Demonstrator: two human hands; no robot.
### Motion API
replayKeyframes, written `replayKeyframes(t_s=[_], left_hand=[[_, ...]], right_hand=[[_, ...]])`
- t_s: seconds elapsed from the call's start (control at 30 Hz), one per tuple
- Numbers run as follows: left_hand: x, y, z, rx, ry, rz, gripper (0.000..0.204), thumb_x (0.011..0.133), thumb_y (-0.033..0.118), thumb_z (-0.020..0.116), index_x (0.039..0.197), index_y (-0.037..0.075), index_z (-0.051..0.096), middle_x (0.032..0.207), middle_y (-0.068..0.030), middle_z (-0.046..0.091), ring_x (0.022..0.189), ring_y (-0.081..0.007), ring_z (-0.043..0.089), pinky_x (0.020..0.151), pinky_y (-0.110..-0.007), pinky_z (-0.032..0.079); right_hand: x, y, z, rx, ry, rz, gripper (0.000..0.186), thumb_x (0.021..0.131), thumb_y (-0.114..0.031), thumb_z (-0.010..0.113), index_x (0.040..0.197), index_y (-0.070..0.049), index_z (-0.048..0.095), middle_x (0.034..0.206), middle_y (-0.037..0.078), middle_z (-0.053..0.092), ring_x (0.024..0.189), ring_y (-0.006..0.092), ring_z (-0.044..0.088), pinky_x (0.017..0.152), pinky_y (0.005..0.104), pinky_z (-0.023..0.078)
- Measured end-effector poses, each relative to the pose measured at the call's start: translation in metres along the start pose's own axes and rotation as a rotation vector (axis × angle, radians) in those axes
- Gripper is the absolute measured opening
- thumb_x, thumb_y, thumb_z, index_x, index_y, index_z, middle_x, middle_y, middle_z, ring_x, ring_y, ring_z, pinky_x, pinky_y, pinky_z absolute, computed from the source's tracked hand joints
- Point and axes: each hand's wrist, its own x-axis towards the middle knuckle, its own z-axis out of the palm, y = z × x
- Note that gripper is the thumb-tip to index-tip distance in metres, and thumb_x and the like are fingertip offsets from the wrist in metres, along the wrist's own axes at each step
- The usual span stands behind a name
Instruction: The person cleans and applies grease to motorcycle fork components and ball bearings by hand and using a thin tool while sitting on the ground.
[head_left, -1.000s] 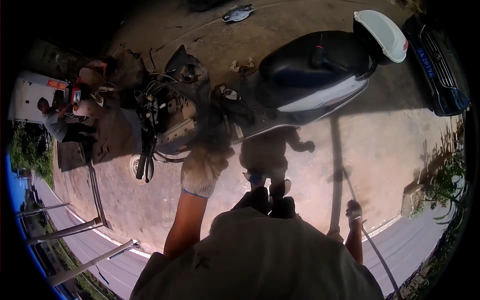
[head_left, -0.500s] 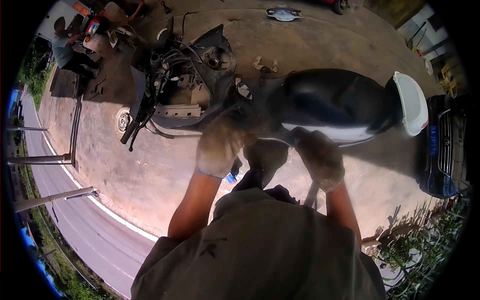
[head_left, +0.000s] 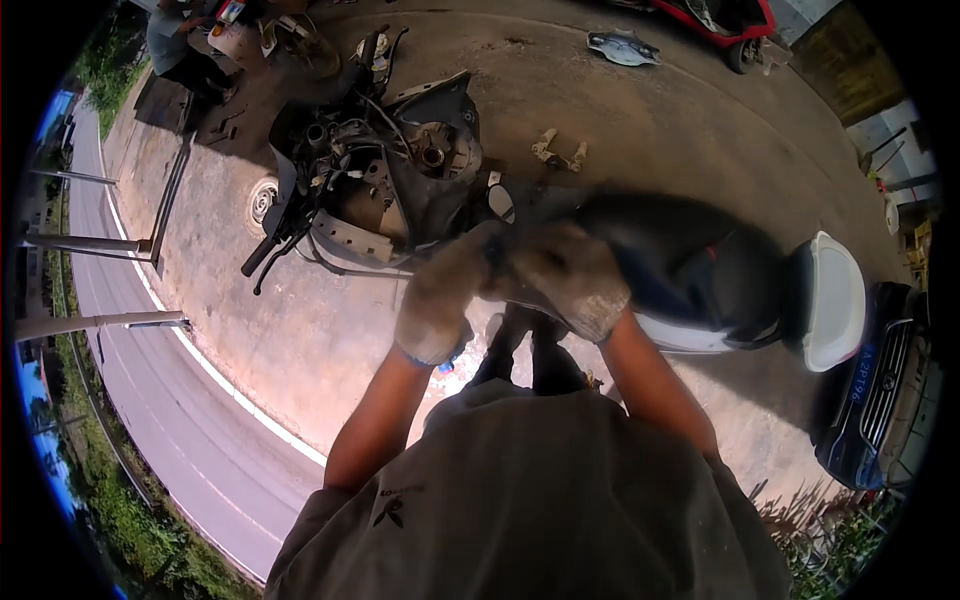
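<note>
A partly stripped scooter stands across in front of me, its front body (head_left: 365,205) open with cables and bare metal showing. Its dark seat (head_left: 690,255) stretches to the right, towards a white rounded piece (head_left: 835,300) at the tail. Both my hands wear pale, dirty work gloves. My left hand (head_left: 435,305) is over the scooter's near side, just ahead of the seat. Close beside it, my right hand (head_left: 575,280) is at the seat's front end. The fingers of both are smeared by motion, so anything between them is hidden. A small oval pale piece (head_left: 501,203) lies just beyond the hands.
The handlebar grip (head_left: 258,258) sticks out at left, near a round wheel-like part (head_left: 262,200) on the ground. Pale small items (head_left: 558,150) and a light panel (head_left: 622,47) lie beyond. Another person (head_left: 185,55) stands far left. A dark car (head_left: 880,385) is at right, a red vehicle (head_left: 730,25) behind.
My right hand has moved left from the seat's near side to close beside my left hand. The whole view has shifted and turned slightly.
</note>
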Motion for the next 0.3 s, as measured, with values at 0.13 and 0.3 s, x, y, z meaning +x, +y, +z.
replayKeyframes(t_s=[0.13,0.3], left_hand=[[0.012,-0.006,0.012,0.081,0.108,-0.002,0.067,0.092,0.021,0.065,0.147,-0.013,0.048,0.112,-0.0167,0.071,0.094,-0.0223,0.071,0.086,-0.034,0.058],[0.02,-0.026,0.009,-0.294,0.062,0.062,0.067,0.095,0.023,0.066,0.151,-0.009,0.047,0.114,-0.014,0.07,0.101,-0.0193,0.068,0.091,-0.032,0.055]], right_hand=[[0.026,0.024,-0.017,0.01,-0.213,-0.106,0.019,0.085,-0.018,0.079,0.101,-0.007,0.078,0.106,0.011,0.074,0.097,0.0281,0.069,0.085,0.0377,0.057],[0.048,0.048,-0.018,0.134,-0.386,-0.056,0.024,0.083,-0.023,0.081,0.103,-0.009,0.078,0.116,0.007,0.075,0.106,0.0272,0.065,0.102,0.0374,0.05]])
